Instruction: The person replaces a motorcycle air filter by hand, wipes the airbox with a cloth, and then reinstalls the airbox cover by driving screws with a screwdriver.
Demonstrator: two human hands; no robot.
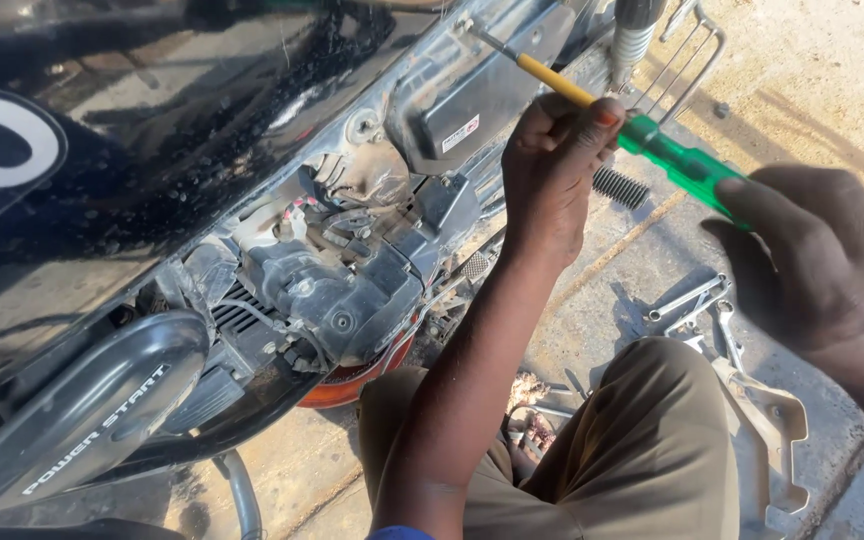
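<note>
While the person crouches beside the motorcycle (132,150), both hands work a long screwdriver (592,105) whose tip meets a fastener at the upper edge of the grey side cover (472,95) on the motorcycle's flank. The left hand (552,165) is curled around the shaft where the yellow collar meets the green handle, thumb on top, steadying it just beside the cover. The right hand (812,260) is closed over the butt of the green handle, farther out from the motorcycle; its fingers wrap the end. Below the cover, the motorcycle's innards lie open: the carburettor (337,290) with its hoses and wiring is exposed, which suggests that outer panels have already come away. A pale removed panel (767,420) lies on the concrete well clear of the motorcycle, with spanners (687,300) just above it and a black coil spring (619,187) nearer the motorcycle's rear. The grey cover remains seated and its fastener appears still in place, so, in my judgement, the stripping-down is partly done and this cover is yet to be freed. The person's knees (642,440) fill the foreground.
</note>
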